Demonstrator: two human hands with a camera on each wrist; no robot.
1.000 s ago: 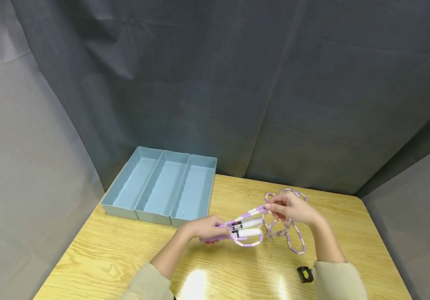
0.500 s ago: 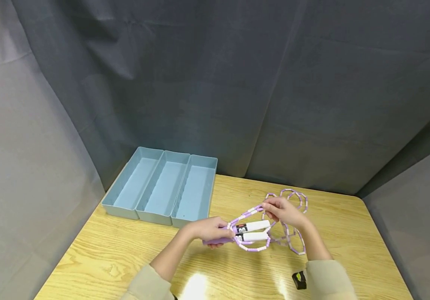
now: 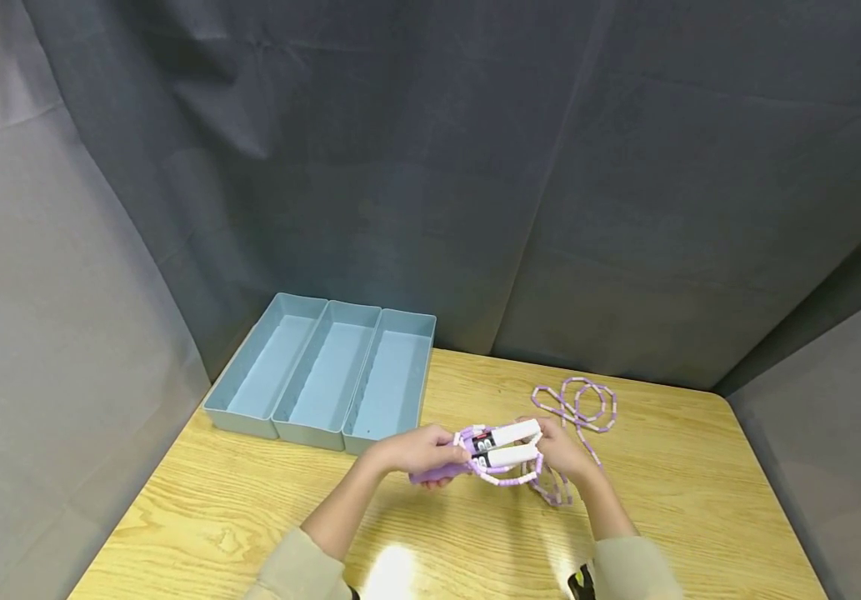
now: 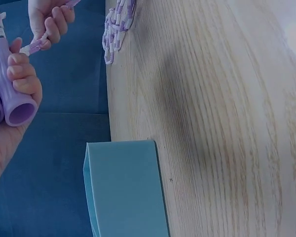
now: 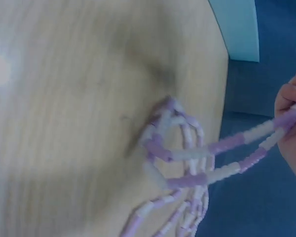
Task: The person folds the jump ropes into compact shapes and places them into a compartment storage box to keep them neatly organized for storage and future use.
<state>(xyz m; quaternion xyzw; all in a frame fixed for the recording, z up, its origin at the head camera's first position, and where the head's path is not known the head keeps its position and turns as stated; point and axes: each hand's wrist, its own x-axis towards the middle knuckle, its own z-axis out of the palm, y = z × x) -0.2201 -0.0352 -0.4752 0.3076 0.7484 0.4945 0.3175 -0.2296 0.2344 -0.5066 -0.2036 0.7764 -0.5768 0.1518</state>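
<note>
We see a person's left hand point(image 3: 424, 450) with its fingers curled round two purple, hollow, plastic-looking handles point(image 4: 15, 91) with white ends, held side by side above the table. The right hand point(image 3: 561, 450) pinches the purple-and-white beaded cord point(image 5: 229, 143) near those ends — part of it loops about the handles, the rest trails away in loose coils. We judge the handles light, stiff and a little slick, best gripped together at mid-length; the cord looks limp, sturdy and quick to tangle, so gathered strands want a close pinch. Beneath lies a yellow wood-grain tabletop point(image 3: 175, 508); to the left — three pale-blue rectangular open trays point(image 3: 306, 436), edge to edge, before a dark grey fabric curtain point(image 3: 625, 250).
</note>
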